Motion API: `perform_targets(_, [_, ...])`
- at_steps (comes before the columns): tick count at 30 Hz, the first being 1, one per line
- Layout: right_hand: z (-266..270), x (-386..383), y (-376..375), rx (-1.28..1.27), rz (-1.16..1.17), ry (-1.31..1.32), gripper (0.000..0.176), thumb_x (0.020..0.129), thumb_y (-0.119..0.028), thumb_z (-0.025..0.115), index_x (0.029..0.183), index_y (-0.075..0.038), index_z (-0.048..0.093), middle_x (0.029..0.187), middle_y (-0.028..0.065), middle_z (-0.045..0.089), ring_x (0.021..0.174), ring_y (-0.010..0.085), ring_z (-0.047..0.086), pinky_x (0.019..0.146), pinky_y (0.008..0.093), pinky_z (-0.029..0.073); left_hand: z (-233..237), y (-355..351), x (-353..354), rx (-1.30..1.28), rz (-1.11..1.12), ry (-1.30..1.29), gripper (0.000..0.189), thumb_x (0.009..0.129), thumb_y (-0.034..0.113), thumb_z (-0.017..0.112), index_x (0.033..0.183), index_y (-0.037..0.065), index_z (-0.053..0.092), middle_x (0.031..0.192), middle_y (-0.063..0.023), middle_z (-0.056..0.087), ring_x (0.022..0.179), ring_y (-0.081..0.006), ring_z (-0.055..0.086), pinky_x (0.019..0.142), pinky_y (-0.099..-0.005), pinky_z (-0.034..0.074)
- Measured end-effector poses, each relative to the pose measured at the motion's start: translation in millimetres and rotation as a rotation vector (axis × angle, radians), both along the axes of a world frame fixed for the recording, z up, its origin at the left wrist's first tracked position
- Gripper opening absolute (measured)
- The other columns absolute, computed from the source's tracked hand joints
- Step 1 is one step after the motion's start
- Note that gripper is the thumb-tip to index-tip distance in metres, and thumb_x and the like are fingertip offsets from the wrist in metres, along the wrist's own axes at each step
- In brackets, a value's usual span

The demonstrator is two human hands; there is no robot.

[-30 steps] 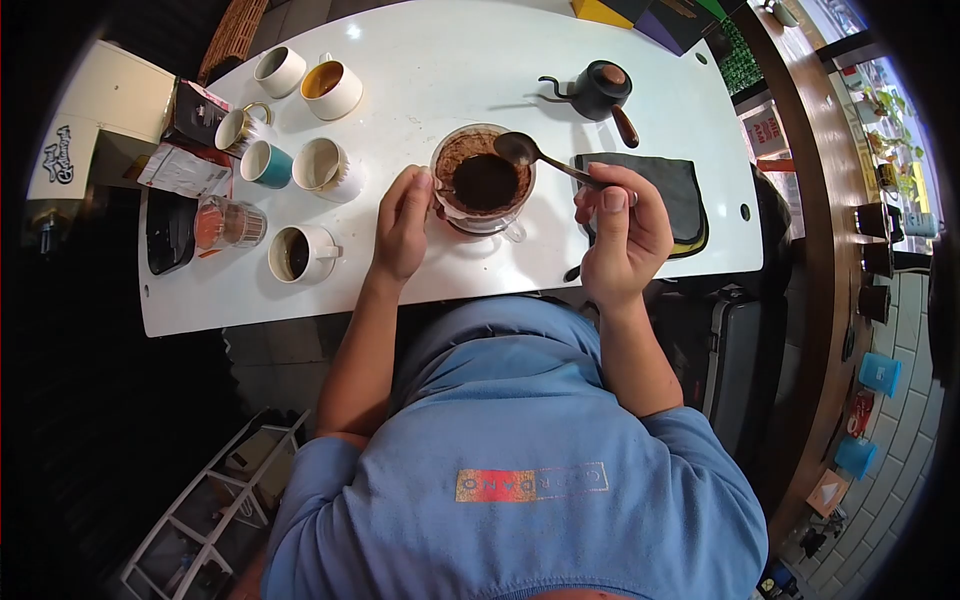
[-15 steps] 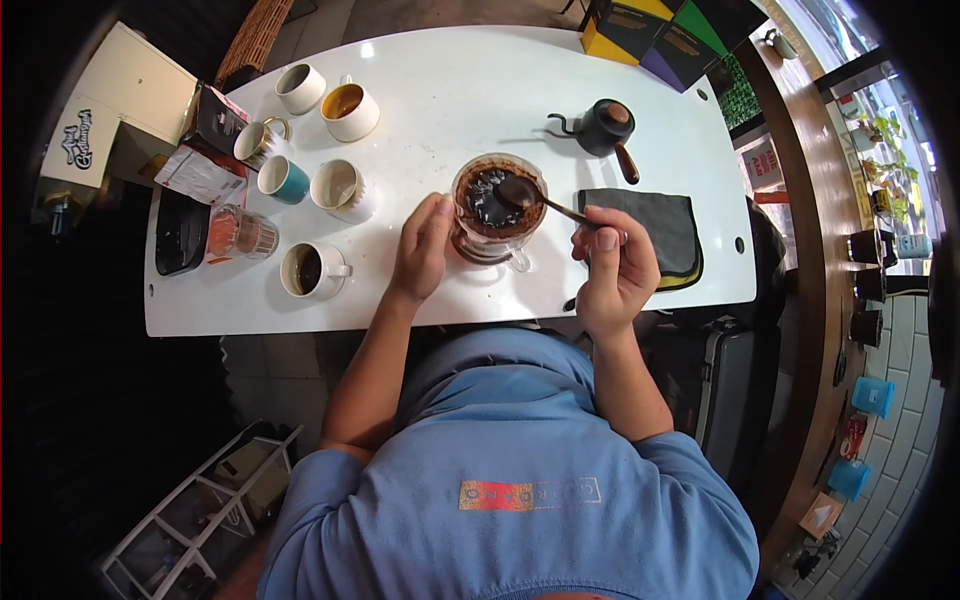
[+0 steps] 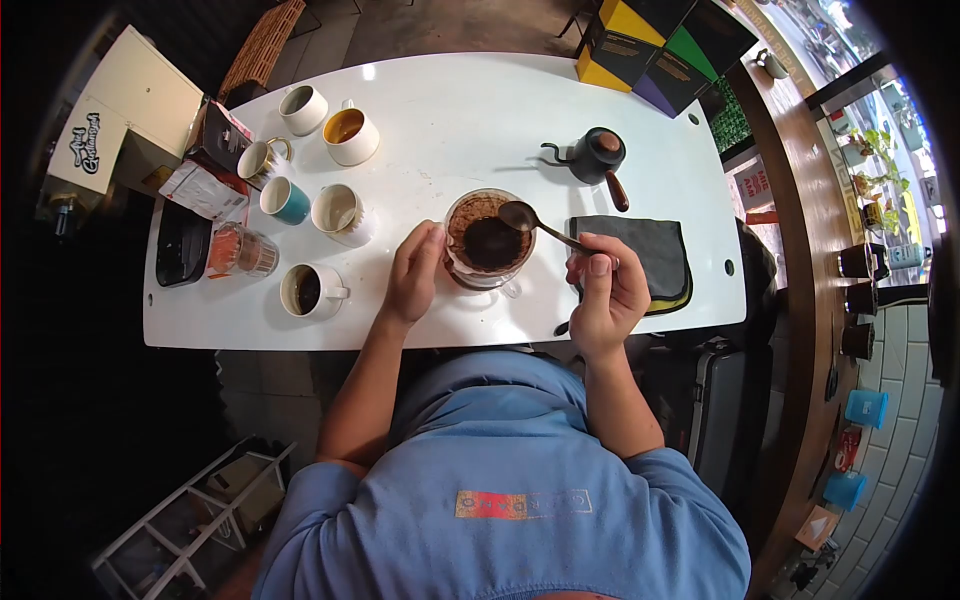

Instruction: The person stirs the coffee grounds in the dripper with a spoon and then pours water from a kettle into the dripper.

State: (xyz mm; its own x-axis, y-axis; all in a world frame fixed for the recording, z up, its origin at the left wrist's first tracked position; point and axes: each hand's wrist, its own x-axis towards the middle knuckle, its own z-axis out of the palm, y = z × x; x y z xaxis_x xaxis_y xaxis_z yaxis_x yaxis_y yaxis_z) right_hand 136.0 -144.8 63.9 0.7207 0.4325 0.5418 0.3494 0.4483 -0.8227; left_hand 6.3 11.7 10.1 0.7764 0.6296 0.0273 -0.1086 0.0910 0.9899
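A glass dripper [image 3: 488,240] with wet, dark coffee grounds sits on a glass server in front of me on the white table [image 3: 440,120]. My left hand [image 3: 413,270] is closed at the dripper's left side, fingers at its rim. Between the thumb and fingers of my right hand [image 3: 608,290] is the handle of a dark spoon [image 3: 519,216], whose bowl hangs over the dripper's right upper rim. Beyond my right hand lie folded dark cloths [image 3: 640,255]. A white mug [image 3: 312,291] with dark liquid stands to the left of my left hand.
Several cups, among them a teal one [image 3: 285,201], and a ribbed glass [image 3: 243,250] stand at the left beside a black tray [image 3: 182,243]. A black gooseneck kettle [image 3: 598,156] is at the back right, with patterned boxes [image 3: 660,50] at the far edge.
The spoon has come up from the coffee to the dripper's rim. The dark liquid in the dripper looks lower and less shiny. The view has shifted slightly.
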Motion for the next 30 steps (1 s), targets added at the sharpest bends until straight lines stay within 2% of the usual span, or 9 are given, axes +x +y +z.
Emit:
perform_targets(3, [-2,3,-1,-0.002,0.035,-0.011,0.015,0.09,-0.005,0.05,0.096,0.007,0.056,0.074,0.0074,0.059,0.063,0.0079,0.053,0.055,0.0189,0.042,3,0,3,-0.004,0.025,-0.004,0.028,0.097,0.022,0.034,0.076,0.006,0.044,0.069,0.0052,0.036,0.065,-0.0035,0.032,0.059,-0.0195,0.029])
perform_targets(5, [-2,4,0,0.0,0.039,-0.013,0.015,0.09,-0.005,0.05,0.096,0.007,0.057,0.074,0.0074,0.059,0.063,0.0079,0.053,0.055,0.0187,0.041,3,-4,7,0.023,0.044,-0.032,0.028,0.097,0.024,0.034,0.072,0.012,0.038,0.065,0.0076,0.03,0.057,-0.0018,0.025,0.049,-0.0185,0.022])
perform_targets(18, [3,4,6,0.016,0.031,-0.024,0.016,0.09,-0.006,0.05,0.097,0.007,0.056,0.074,0.0073,0.058,0.063,0.008,0.053,0.055,0.0188,0.042,7,-5,7,0.032,0.032,-0.023,0.028,0.097,0.026,0.034,0.073,0.012,0.039,0.065,0.0077,0.03,0.058,-0.0012,0.025,0.05,-0.0181,0.022])
perform_targets(20, [4,5,6,0.012,0.014,-0.041,0.016,0.09,-0.005,0.05,0.097,0.007,0.056,0.073,0.0071,0.058,0.063,0.008,0.053,0.056,0.0188,0.042,4,1,3,0.005,0.02,0.006,0.028,0.097,0.022,0.035,0.077,0.006,0.046,0.069,0.0049,0.038,0.066,-0.0034,0.034,0.06,-0.0197,0.03])
perform_targets(21, [5,5,6,0.009,0.013,-0.039,0.016,0.09,-0.005,0.05,0.097,0.007,0.056,0.073,0.0071,0.058,0.063,0.008,0.053,0.056,0.0188,0.042,4,1,4,0.001,0.019,0.008,0.028,0.097,0.022,0.035,0.077,0.006,0.046,0.069,0.0049,0.038,0.066,-0.0034,0.034,0.06,-0.0197,0.03])
perform_targets(23, [5,4,7,0.026,0.009,-0.033,0.016,0.091,-0.005,0.049,0.097,0.007,0.056,0.072,0.007,0.058,0.062,0.0079,0.053,0.056,0.0187,0.042,6,0,8,0.017,0.05,0.009,0.028,0.097,0.027,0.034,0.073,0.012,0.039,0.065,0.0075,0.03,0.059,-0.0014,0.026,0.051,-0.0185,0.022])
perform_targets(27, [2,5,3,-0.03,0.025,-0.05,0.02,0.093,-0.011,0.047,0.1,0.006,0.055,0.083,0.0095,0.059,0.065,0.0098,0.053,0.057,0.0222,0.044,9,-5,10,0.023,0.032,0.006,0.029,0.097,0.027,0.034,0.073,0.012,0.039,0.065,0.0075,0.03,0.059,-0.0014,0.026,0.051,-0.0185,0.022])
perform_targets(29, [3,5,5,0.012,0.008,-0.031,0.016,0.091,-0.006,0.05,0.097,0.007,0.056,0.072,0.0071,0.058,0.062,0.0076,0.052,0.055,0.0184,0.042,8,-2,8,0.076,0.012,0.003,0.028,0.097,0.026,0.034,0.072,0.013,0.039,0.065,0.0075,0.03,0.058,-0.0013,0.026,0.051,-0.0187,0.022])
perform_targets(30, [3,5,5,0.008,0.005,-0.027,0.016,0.091,-0.006,0.05,0.097,0.007,0.056,0.072,0.0071,0.058,0.062,0.0076,0.052,0.055,0.0184,0.042,7,-1,6,0.073,0.009,0.006,0.028,0.097,0.026,0.034,0.072,0.013,0.039,0.065,0.0075,0.03,0.058,-0.0013,0.026,0.051,-0.0187,0.022])
